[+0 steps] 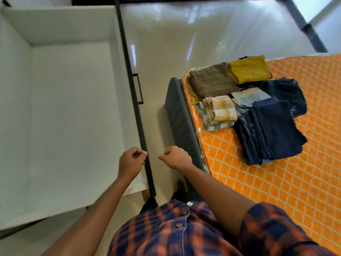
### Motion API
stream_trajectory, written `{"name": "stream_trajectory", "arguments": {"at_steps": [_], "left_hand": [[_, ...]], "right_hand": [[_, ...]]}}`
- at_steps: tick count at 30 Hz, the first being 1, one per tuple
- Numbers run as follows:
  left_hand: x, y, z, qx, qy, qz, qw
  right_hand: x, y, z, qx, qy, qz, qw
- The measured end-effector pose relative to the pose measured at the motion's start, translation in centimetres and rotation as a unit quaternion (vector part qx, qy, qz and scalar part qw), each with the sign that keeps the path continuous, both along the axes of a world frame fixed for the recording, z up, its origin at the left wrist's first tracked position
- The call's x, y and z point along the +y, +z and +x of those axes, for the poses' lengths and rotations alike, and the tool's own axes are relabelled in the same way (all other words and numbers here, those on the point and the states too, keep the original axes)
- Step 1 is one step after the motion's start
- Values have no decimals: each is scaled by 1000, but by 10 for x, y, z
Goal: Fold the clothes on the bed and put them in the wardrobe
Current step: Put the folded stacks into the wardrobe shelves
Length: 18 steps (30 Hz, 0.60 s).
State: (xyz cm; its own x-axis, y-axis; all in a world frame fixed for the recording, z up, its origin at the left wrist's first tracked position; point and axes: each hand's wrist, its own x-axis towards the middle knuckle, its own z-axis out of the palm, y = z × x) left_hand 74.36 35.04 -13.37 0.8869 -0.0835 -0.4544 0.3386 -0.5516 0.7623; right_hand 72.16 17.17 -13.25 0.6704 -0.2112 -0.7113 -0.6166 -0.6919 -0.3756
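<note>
Wardrobe [70, 89] takes up the whole left side: one white compartment standing open, nothing in it that I can see, with one black edge strip [145, 154] running down its right side. One bed [295, 172] sits on the right with an orange diamond-pattern mattress.

The folded clothes [249, 108] are all bunched at the bed's near corner. I count seven piles: one brown striped, one mustard, one pale blue, two checked ones stacked, and two dark navy, the nearer of which has several layers.

Smallest bits are the person's two bare hands. The left grip [132, 160] is narrow, fingers curled in with nothing in them, right at the black strip, though I can't tell if it touches. The right grip [176, 157] is just beside it, also curled in on nothing. The clothes lie well apart from both, off to the right.
</note>
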Motion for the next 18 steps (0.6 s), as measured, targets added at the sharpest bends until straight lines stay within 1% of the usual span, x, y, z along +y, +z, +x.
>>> {"name": "stream_trajectory", "arguments": {"at_steps": [2, 5, 7, 10, 13, 15, 17, 18], "left_hand": [[-19, 1, 20, -11, -10, -12, 1000], [-54, -3, 42, 7, -32, -36, 999], [-86, -11, 56, 37, -59, -47, 996], [-144, -27, 73, 95, -83, -54, 991], [-206, -47, 95, 164, -51, -66, 983], [-237, -59, 110, 194, -25, -69, 978], [-281, -85, 130, 224, -31, -47, 973], [-305, -97, 142, 242, -35, -45, 969]], "right_hand": [[-40, 1, -6, -6, -34, -8, 999], [-104, 0, -18, -3, -98, -1, 995], [-151, -7, -19, -6, -148, -5, 989], [-222, -21, -6, -3, -230, 12, 973], [-282, -36, 26, -52, -274, -5, 960], [-306, -42, 49, -81, -295, 14, 952], [-336, -62, 76, -69, -311, 32, 947], [-354, -81, 88, -59, -318, 32, 946]]}}
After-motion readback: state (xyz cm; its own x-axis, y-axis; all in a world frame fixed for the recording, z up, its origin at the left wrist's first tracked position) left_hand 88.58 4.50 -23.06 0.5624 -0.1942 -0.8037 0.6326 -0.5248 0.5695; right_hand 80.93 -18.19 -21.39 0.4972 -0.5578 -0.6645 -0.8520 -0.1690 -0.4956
